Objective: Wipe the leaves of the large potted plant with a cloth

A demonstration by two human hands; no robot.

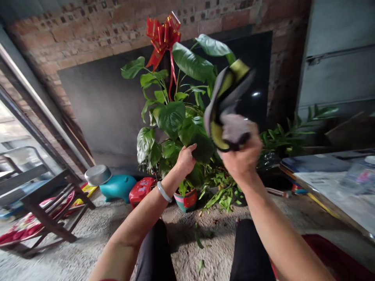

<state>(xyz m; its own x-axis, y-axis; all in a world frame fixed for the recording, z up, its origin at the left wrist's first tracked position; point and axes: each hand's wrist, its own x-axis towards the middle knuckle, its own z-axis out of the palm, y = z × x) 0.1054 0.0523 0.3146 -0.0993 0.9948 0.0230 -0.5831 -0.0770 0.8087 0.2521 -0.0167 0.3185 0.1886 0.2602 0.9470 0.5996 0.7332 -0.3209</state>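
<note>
A tall leafy potted plant (168, 119) with broad glossy green leaves stands in front of me, tied with a red bow (164, 37) near its top. My left hand (186, 160), a pale bangle on its wrist, is closed at a large dark leaf (202, 150) low on the plant, thumb along its edge. On the right, my right hand (243, 152) is raised and wrapped round a grey and yellow-green cloth (224, 93). The cloth is blurred by motion, bunched in the fist, and partly covers the leaves behind it.
Below the plant is a green and red pot (187, 201). To its left are a red plastic item (142, 191), a teal animal-shaped object (118, 187) and a metal bowl (98, 174). A wooden chair (49, 203) stands left, a paper-covered table (328, 179) right. Fallen leaves (200, 238) lie on the concrete.
</note>
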